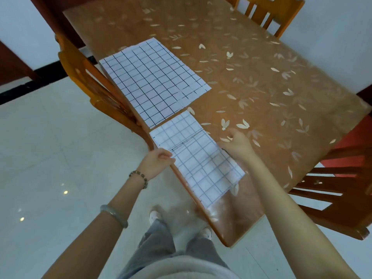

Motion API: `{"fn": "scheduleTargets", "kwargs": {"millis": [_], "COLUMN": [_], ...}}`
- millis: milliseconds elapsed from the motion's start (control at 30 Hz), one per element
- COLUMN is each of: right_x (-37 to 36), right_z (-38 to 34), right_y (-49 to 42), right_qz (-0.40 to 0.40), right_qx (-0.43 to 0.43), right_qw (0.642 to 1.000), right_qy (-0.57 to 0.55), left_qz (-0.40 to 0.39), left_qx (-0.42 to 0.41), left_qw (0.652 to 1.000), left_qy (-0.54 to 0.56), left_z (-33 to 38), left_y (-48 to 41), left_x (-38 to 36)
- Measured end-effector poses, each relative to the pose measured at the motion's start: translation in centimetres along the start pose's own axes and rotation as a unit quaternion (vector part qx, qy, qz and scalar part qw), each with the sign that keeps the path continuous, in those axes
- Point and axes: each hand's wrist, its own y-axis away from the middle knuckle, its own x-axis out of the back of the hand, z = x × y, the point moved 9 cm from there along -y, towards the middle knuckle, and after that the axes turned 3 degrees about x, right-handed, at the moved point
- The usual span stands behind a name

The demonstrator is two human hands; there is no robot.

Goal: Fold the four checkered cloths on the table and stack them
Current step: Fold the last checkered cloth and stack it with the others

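A white checkered cloth (198,158) lies along the near left edge of the table (251,77), partly folded, with a fold line across its far part. My left hand (159,162) pinches its left edge at the table's rim. My right hand (236,144) grips the cloth's right edge, fingers curled. A larger spread of checkered cloth (153,81) lies flat farther along the same edge; a second layer peeks out at its right side.
The table carries a brown leaf-patterned cover. A wooden chair (94,85) stands tucked against the left edge beside the flat cloths. Another chair (338,194) stands at the right, and a third chair (267,13) at the far end.
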Motion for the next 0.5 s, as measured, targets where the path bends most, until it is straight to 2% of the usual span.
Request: {"fn": "scheduleTargets", "kwargs": {"millis": [67,167,267,400,500], "right_x": [-0.9,-1.8,-3.0,-5.9,-8.4], "right_z": [-5.3,-13.2,-19.3,-25.9,-28.7], "right_y": [0.6,1.7,2.6,2.2,1.5], "right_qz": [-0.017,0.015,0.024,-0.006,-0.018], "right_qx": [0.051,0.140,0.190,0.232,0.244], "right_qw": [0.998,0.987,0.968,0.948,0.939], "right_qy": [-0.016,-0.083,-0.163,-0.220,-0.240], "left_qz": [0.016,0.057,0.064,0.051,0.030], "left_qx": [-0.073,-0.171,-0.242,-0.279,-0.272], "left_qw": [0.997,0.983,0.965,0.951,0.955], "left_qy": [0.015,0.043,0.082,0.121,0.111], "left_z": [4.1,9.4,12.4,14.1,13.5], "left_y": [0.1,1.2,2.4,3.2,2.4], "left_x": [4.2,11.1,17.1,23.3,25.6]}}
